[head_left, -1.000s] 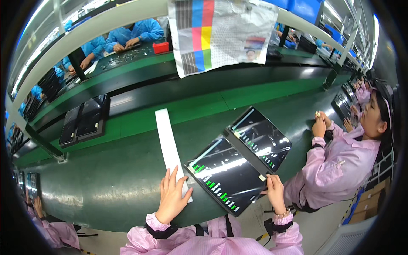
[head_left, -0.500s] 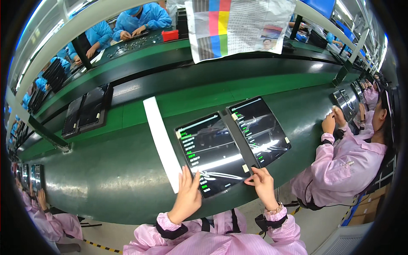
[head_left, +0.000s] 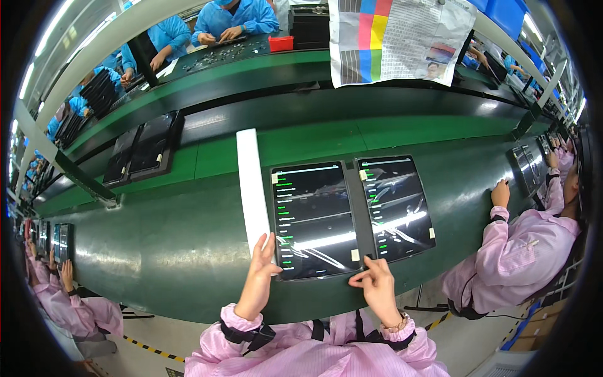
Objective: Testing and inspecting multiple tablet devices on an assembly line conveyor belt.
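Note:
Two tablets with lit black screens and green and white text lines lie side by side on a dark tray [head_left: 360, 213]. The left tablet [head_left: 317, 217] and the right tablet [head_left: 399, 207] are covered by shiny clear film with small pale tabs. My left hand [head_left: 257, 279] is open, its fingers straight up along the left tablet's lower left corner. My right hand [head_left: 377, 286] is at the tray's front edge below the gap between the tablets, thumb and fingers apart, nothing visible in it. Left of the tablets lies a long white strip [head_left: 252, 182].
Everything rests on a green worktable [head_left: 157, 264]. More dark tablets [head_left: 151, 144] lie at the back left by a metal post. A pink-sleeved co-worker [head_left: 521, 257] sits at the right, another [head_left: 69, 308] at the left. A printed sheet [head_left: 402, 41] hangs ahead.
The tray with both tablets has turned and now sits straighter before me. My left hand has moved left to the tablet's corner; my right hand has shifted slightly down and left.

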Tool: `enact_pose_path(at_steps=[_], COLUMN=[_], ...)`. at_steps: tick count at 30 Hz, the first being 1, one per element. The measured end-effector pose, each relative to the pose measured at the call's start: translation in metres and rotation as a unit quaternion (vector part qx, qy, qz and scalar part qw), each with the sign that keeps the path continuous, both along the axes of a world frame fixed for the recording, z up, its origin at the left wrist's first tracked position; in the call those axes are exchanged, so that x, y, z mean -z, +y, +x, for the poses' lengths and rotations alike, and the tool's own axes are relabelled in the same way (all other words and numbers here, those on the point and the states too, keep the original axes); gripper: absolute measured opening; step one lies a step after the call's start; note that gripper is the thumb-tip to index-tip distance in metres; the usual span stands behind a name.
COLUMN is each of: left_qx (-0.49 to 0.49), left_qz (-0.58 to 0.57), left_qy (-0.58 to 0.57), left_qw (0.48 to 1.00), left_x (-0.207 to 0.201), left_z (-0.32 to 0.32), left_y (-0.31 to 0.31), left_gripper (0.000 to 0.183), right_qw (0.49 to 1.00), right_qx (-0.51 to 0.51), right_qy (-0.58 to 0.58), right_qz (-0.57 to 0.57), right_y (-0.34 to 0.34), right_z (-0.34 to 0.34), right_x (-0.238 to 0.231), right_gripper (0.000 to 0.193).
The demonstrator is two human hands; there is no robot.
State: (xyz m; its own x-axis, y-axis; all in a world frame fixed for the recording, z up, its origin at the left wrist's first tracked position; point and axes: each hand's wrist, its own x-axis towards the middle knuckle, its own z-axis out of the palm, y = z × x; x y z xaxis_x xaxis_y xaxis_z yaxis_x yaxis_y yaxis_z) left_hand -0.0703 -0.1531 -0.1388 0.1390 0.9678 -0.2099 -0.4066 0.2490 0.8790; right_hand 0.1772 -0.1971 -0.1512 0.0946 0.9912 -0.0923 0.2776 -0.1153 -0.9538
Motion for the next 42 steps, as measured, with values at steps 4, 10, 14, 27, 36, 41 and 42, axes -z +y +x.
enact_pose_path(at_steps=[4,10,14,27,36,41,42], left_qx=[-0.034,-0.051,-0.038,0.101,0.093,0.102,0.091], left_qz=[-0.03,0.005,-0.027,0.326,0.297,0.272,0.26], left_qy=[-0.059,-0.048,-0.024,0.678,0.671,0.673,0.676], left_qw=[0.997,0.998,0.999,0.651,0.673,0.681,0.684], left_x=[-0.009,-0.016,-0.031,-0.041,-0.033,-0.037,-0.037], left_z=[-0.02,-0.023,-0.029,-0.036,-0.038,-0.044,-0.045], left_y=[-0.001,-0.017,-0.026,0.069,0.067,0.052,0.048], left_gripper=[0.079,0.078,0.078,0.061,0.06,0.059,0.058], right_qw=[0.998,0.992,0.989,0.981,0.978,0.962,0.943], right_qx=[-0.056,-0.088,-0.088,-0.073,-0.038,0.001,-0.006], right_qy=[0.016,-0.009,-0.103,-0.17,-0.202,-0.243,-0.284], right_qz=[-0.04,-0.091,-0.06,0.054,0.037,0.126,0.174], right_y=[-0.008,-0.018,-0.019,0.005,0.024,0.065,0.075], right_z=[-0.022,-0.026,-0.025,-0.011,0.009,0.022,0.025], right_x=[-0.012,-0.021,-0.027,-0.052,-0.055,-0.056,-0.055], right_gripper=[0.042,0.038,0.034,0.013,0.011,0.018,0.023])
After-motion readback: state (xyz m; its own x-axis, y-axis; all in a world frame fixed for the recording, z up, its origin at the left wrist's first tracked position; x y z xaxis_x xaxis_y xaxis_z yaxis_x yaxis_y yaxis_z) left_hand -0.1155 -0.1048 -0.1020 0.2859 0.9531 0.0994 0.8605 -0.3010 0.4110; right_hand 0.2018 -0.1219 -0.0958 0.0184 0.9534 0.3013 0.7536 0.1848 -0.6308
